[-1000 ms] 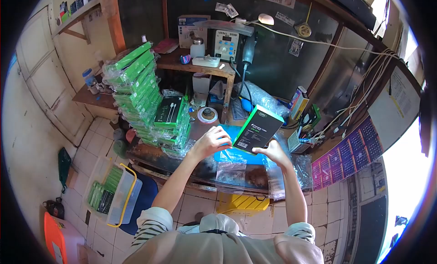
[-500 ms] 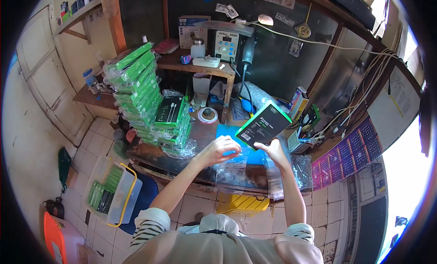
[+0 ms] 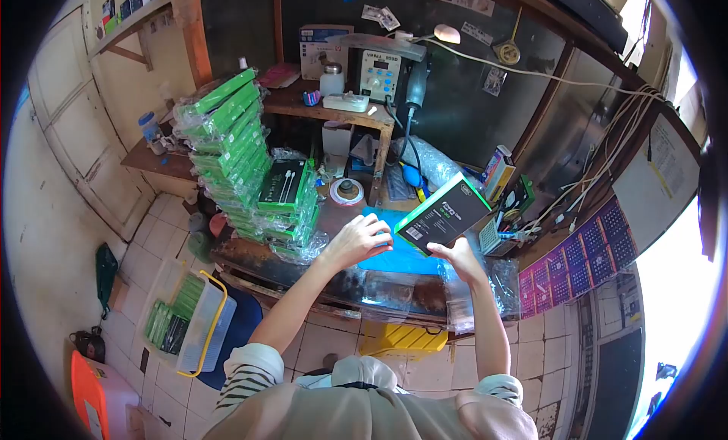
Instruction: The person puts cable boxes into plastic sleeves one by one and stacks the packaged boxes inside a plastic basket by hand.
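Note:
A black box with green edges and printed text [image 3: 447, 214] is tilted above the blue mat [image 3: 402, 263]. My right hand [image 3: 459, 258] grips it at its lower edge, thumb on the printed face. To the left of the box, my left hand [image 3: 358, 241] has its fingers curled together over the mat's left side; whatever they pinch, if anything, is too small to make out. Clear plastic wrappers [image 3: 385, 290] lie at the desk's front edge below my hands. Left of them rises a tall stack of green boxes in clear plastic [image 3: 227, 148], beside a shorter stack topped by a black box [image 3: 283, 184].
A clear bin [image 3: 161, 307] with a yellow handle holds green boxes on the left. Behind the desk stand a soldering station [image 3: 380, 76] and a white bottle [image 3: 331, 81]. A pen basket [image 3: 494, 238] is at the right. A yellow stool [image 3: 406, 338] sits under the desk.
My left hand first moved right and down, then back left. The box has tilted further to the right in my right hand's grip and shifted slightly.

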The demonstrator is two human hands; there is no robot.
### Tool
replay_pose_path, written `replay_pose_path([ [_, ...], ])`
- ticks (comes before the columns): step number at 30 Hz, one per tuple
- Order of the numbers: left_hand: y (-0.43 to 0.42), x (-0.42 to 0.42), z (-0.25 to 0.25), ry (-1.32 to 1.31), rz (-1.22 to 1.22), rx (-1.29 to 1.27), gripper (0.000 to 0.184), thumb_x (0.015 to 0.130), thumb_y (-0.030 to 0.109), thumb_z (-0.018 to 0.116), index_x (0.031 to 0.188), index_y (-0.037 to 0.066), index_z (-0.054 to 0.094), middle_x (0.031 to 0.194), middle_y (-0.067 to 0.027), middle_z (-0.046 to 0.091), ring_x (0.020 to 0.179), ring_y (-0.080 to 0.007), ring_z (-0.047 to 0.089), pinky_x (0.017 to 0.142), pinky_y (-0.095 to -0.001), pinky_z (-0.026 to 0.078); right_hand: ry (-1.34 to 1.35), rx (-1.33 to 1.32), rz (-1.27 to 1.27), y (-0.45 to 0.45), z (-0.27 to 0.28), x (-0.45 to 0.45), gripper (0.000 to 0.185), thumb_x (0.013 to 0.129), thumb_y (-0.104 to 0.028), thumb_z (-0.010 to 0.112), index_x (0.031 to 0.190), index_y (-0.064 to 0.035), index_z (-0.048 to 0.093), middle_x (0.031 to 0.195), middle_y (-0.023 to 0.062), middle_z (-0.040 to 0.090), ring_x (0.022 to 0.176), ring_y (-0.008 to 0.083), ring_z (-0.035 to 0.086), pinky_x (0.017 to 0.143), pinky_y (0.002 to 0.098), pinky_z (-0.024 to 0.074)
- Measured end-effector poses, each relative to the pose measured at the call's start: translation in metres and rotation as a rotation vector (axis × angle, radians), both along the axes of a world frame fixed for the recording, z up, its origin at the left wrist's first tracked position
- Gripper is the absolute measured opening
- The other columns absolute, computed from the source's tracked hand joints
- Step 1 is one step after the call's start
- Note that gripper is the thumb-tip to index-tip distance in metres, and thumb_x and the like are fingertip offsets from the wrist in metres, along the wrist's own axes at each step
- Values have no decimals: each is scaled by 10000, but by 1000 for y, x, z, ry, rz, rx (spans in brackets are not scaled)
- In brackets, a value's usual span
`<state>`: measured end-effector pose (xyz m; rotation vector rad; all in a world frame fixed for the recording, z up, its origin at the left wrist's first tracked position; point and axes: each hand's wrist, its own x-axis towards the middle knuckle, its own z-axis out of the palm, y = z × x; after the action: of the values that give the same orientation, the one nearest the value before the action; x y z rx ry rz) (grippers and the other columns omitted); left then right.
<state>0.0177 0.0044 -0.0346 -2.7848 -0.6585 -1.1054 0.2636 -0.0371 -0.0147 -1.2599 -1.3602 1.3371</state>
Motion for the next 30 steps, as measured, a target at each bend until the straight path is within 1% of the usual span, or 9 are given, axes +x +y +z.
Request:
replay_pose_path([
  [2, -4, 5, -1, -67, 28, -6, 124, 720, 174, 653, 782, 101, 574, 821, -19, 489, 835, -192, 495, 687, -328, 431, 43, 31, -16, 3, -7, -1, 392, 713, -138, 710, 1034, 22, 553, 1005, 87, 597, 870, 143, 571, 763, 294, 465],
  [4, -12, 16, -4, -279, 249, -189, 146, 696, 136, 678, 777, 60, 583, 836, -48, 511, 790, -220, 508, 666, -340, 450, -21, 124, -33, 9, -20, -1, 399, 713, -136, 710, 1044, 18, 549, 1000, 86, 600, 869, 144, 571, 764, 299, 466],
  [7, -12, 24, -16, -366, 434, -344, 137, 676, 109, 684, 737, 38, 583, 836, -74, 499, 766, -229, 528, 638, -343, 456, -132, 213, -46, 9, -20, -5, 425, 705, -126, 719, 1057, 16, 530, 998, 86, 597, 877, 152, 568, 764, 291, 472],
  [8, -8, 26, -23, -384, 446, -254, 120, 660, 91, 690, 707, 39, 592, 792, -82, 518, 699, -218, 549, 624, -332, 461, -177, 212, -39, 9, -19, -7, 443, 696, -118, 728, 1060, 18, 514, 1000, 87, 589, 887, 159, 565, 763, 277, 478],
  [11, -3, 30, -30, -412, 463, -372, 91, 662, 63, 676, 715, 35, 607, 746, -83, 558, 656, -204, 582, 605, -325, 480, 9, 207, -51, 7, -28, -11, 438, 700, -80, 722, 1072, 12, 509, 999, 80, 591, 928, 157, 549, 801, 289, 468],
  [15, -1, 31, -29, -509, 424, -467, 86, 662, 60, 662, 736, 41, 622, 727, -92, 589, 671, -239, 591, 627, -352, 488, 15, 190, -79, 6, -28, -11, 431, 707, -55, 713, 1080, 9, 507, 1002, 79, 589, 937, 159, 543, 815, 302, 464],
  [17, -4, 33, -21, -637, 378, -600, 104, 681, 33, 635, 784, 33, 649, 742, -100, 616, 646, -219, 618, 622, -309, 500, -44, 228, -50, 6, -27, -10, 439, 710, -77, 716, 1088, -2, 506, 1003, 77, 589, 942, 161, 544, 811, 307, 467],
  [23, -3, 29, -17, -736, 272, -777, 193, 698, 10, 608, 878, 42, 673, 823, -107, 657, 707, -162, 639, 654, -263, 500, -124, 233, 16, 8, -33, -3, 401, 734, -116, 699, 1080, -6, 529, 1028, 90, 599, 964, 169, 550, 819, 313, 465],
  [30, -8, 28, -7, -718, 247, -773, 208, 690, -5, 605, 885, 40, 663, 818, -83, 653, 721, -153, 634, 658, -253, 501, -275, 278, -51, 14, -31, -4, 403, 712, -132, 713, 1045, 16, 542, 990, 136, 625, 925, 220, 597, 767, 325, 499],
])
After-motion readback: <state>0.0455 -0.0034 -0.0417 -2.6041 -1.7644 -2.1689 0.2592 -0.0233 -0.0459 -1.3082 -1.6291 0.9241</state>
